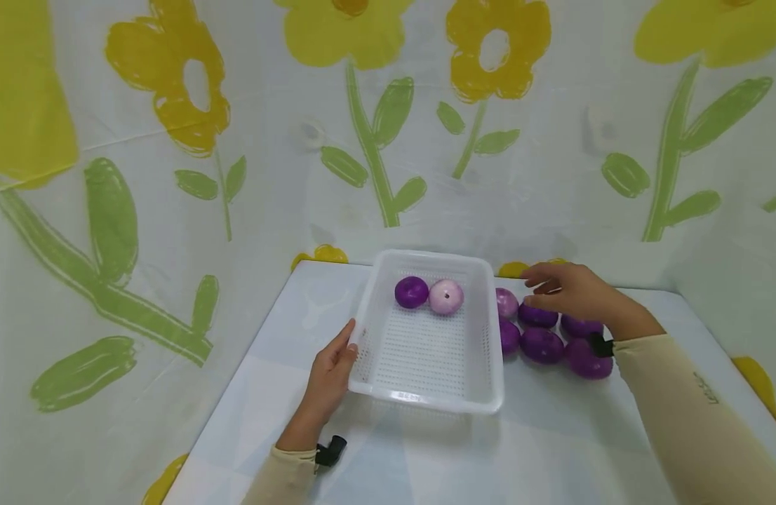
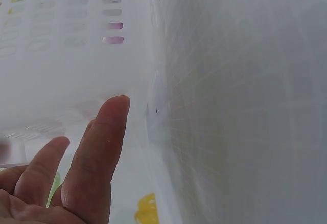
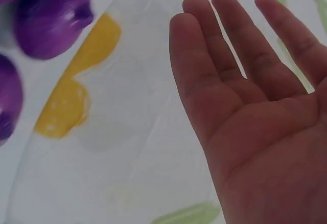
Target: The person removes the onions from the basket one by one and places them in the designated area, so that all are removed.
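Note:
A white plastic basket (image 1: 426, 401) is tilted toward the head camera at the middle of the table. My left hand (image 1: 330, 368) holds its left side, thumb at the rim; in the left wrist view the fingers (image 2: 97, 157) lie along its outer wall. Inside are a dark purple onion (image 1: 411, 292) and a pale pink onion (image 1: 446, 297), side by side. To the basket's right lie several glossy onions, mostly dark purple (image 1: 542, 346), one pale pink (image 1: 506, 303). Just above their back row is my right hand (image 1: 571, 291), holding nothing, its fingers loosely extended.
The table (image 1: 249, 414) has a pale patterned cover. Behind it and at the sides hangs a white cloth (image 1: 262, 210) printed with yellow flowers and green stems. The basket's right wall partly hides the nearest onions.

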`<state>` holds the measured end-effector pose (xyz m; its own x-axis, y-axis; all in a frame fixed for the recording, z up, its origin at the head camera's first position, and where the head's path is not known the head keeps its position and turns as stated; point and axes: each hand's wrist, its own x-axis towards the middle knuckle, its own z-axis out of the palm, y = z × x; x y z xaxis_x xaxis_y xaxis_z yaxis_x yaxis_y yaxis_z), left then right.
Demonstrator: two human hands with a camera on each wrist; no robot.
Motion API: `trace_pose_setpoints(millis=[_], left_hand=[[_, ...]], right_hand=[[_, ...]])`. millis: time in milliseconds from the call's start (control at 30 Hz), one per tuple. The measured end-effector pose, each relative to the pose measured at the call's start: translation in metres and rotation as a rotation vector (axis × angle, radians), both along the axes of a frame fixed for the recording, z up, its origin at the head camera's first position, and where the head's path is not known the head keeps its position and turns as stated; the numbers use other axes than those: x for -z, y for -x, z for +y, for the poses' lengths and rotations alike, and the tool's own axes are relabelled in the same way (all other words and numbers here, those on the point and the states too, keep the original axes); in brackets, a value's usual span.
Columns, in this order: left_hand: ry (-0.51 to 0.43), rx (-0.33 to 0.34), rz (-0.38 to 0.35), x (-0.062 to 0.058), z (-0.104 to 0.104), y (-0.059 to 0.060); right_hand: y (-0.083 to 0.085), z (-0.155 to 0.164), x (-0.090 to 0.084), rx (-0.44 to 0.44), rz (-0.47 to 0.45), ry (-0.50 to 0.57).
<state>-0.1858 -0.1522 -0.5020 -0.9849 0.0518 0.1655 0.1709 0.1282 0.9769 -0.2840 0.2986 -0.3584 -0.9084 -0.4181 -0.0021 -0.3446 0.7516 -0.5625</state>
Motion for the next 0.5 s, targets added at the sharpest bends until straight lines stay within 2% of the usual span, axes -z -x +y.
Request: trace_pose_setpoints(millis=[200, 500], left_hand=[[-0.015, -0.006, -0.015, 0.0, -0.001, -0.001], [-0.001, 0.002, -0.004, -0.001, 0.0, 0.0]], right_hand=[[0.033, -0.055, -0.01, -0.099, 0.035, -0.034], [0.07, -0.125, -0.003, -0.205, 0.032, -0.152]])
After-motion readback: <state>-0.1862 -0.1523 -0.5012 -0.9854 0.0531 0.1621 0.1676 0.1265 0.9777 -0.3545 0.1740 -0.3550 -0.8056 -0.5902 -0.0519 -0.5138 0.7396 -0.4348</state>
